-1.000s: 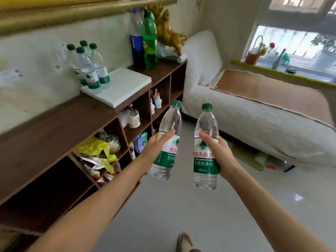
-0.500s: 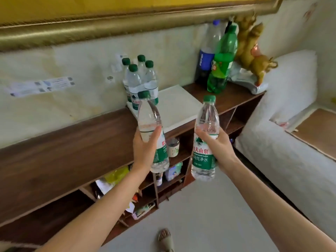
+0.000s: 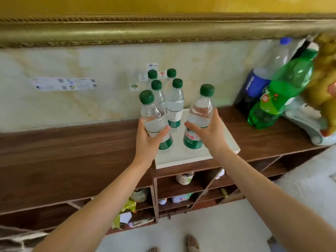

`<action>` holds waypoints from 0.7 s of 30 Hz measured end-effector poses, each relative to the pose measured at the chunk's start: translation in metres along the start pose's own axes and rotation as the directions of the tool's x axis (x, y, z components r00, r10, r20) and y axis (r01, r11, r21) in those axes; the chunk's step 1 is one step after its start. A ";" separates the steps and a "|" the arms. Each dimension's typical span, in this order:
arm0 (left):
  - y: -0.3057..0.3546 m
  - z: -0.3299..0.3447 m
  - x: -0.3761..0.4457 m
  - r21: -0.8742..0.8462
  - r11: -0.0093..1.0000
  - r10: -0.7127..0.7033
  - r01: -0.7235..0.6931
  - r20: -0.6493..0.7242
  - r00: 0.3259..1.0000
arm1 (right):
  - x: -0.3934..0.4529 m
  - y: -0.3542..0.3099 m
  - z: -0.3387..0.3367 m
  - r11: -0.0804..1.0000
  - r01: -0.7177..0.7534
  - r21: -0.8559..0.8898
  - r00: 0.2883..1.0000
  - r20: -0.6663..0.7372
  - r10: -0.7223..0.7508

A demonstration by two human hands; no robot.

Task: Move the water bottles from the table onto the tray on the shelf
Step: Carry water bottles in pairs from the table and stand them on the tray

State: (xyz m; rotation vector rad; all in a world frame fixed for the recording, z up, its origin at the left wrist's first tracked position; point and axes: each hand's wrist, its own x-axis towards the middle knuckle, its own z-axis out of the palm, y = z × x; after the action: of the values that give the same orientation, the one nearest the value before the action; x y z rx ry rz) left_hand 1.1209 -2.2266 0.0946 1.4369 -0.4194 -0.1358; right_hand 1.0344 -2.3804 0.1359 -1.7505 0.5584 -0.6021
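My left hand (image 3: 148,140) grips a clear water bottle (image 3: 151,115) with a green cap and green label. My right hand (image 3: 211,133) grips a second such bottle (image 3: 199,113). Both bottles stand upright over the white tray (image 3: 183,158) on top of the brown shelf (image 3: 72,153), their bases at or just above the tray's front part; I cannot tell if they touch it. Several more green-capped water bottles (image 3: 174,102) stand on the tray's back part, against the wall.
A blue-labelled soda bottle (image 3: 258,82) and a green soda bottle (image 3: 280,95) stand on the shelf to the right, beside a golden figurine (image 3: 323,73) on a white base. The shelf's compartments below hold jars and packets. A gold picture frame (image 3: 163,31) hangs above.
I have stepped closer and turned to face the shelf. Both hands have carried their bottles up and forward, from in front of the shelf to over the tray.
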 end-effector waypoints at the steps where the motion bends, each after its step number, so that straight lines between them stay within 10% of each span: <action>1: -0.004 0.003 0.003 0.007 1.000 0.004 -0.004 -0.026 1.000 | 0.008 0.005 0.000 1.000 0.006 0.005 1.000 0.021 -0.007; 21: -0.032 0.011 0.014 0.307 0.948 -0.065 0.083 -0.069 0.995 | 0.059 0.051 0.012 0.995 0.029 -0.099 0.948 0.317 0.004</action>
State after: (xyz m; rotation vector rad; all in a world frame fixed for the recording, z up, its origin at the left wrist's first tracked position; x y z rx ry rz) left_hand 1.1351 -2.2462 0.0667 1.7631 -0.3487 -0.0908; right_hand 1.0840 -2.4221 0.0905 -1.9020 0.3574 -0.2933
